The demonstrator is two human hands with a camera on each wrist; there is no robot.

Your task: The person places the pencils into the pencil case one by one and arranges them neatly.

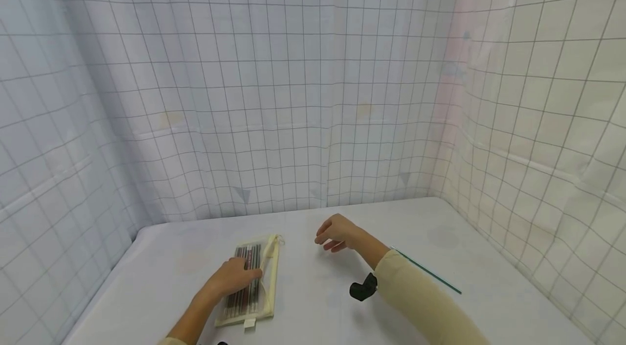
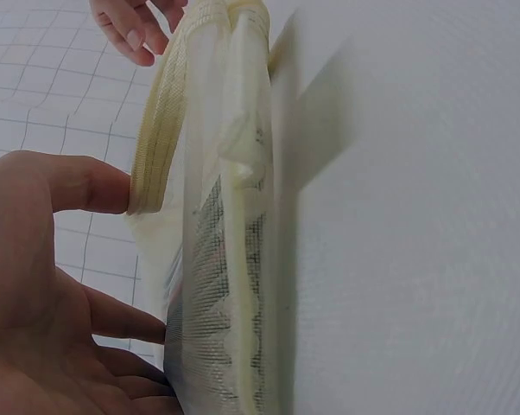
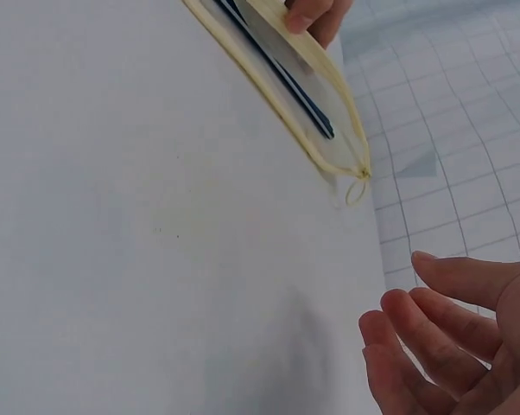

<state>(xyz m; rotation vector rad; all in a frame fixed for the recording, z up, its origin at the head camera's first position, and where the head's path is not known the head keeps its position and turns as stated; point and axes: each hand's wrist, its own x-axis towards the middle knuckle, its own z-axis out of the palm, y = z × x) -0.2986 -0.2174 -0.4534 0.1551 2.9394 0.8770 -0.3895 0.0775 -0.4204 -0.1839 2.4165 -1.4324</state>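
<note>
A cream-edged mesh pencil pouch (image 1: 270, 290) lies flat on the white table, with several slim dark pencils (image 1: 250, 301) inside. My left hand (image 1: 235, 277) rests over it and holds the raised lip of its opening. In the left wrist view the thumb touches the yellow zipper edge (image 2: 161, 164), while the other fingers lie against the mesh side. Through the parted edges, dark blue sticks (image 3: 299, 91) show in the right wrist view. My right hand (image 1: 338, 233) hovers beyond and right of the pouch, its fingers loosely bent, holding nothing.
A thin dark green stick (image 1: 430, 273) lies on the table to the right, partly behind the right forearm. A black wrist-worn device (image 1: 363, 288) hangs below the right wrist. White grid-patterned curtains (image 1: 313, 89) enclose the table (image 1: 313, 312) at the back and sides.
</note>
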